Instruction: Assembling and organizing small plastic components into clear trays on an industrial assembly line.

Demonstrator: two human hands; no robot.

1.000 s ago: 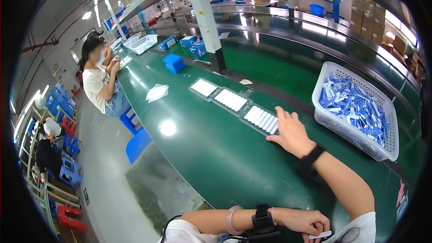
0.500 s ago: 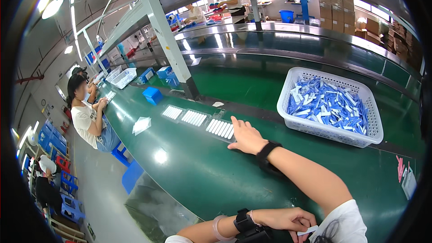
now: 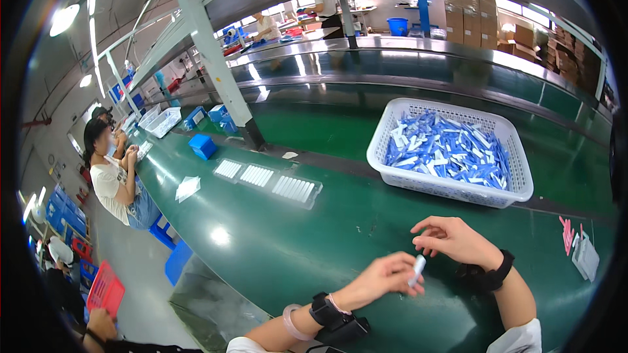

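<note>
My left hand [image 3: 383,276] holds a small white stick-shaped piece [image 3: 417,270] low over the green table [image 3: 275,248], its fingers closed around it. My right hand [image 3: 453,240] hovers just right of it with the fingers curled near the piece's top end; whether it touches the piece I cannot tell. Both wrists carry black bands, and a pale bangle sits on my left forearm. A white plastic basket [image 3: 392,176] full of blue and white packets [image 3: 448,150] stands beyond my right hand.
Three flat trays of white pieces [image 3: 268,178] lie in a row on the table to the left. A blue box [image 3: 203,146], a white sheet [image 3: 187,187] and a seated person [image 3: 114,180] are farther left. Pink clips [image 3: 566,234] lie at the right edge.
My right hand has drawn back from the trays of white pieces toward me and now meets my left hand, which has lifted into view with the white piece. The view has swung right.
</note>
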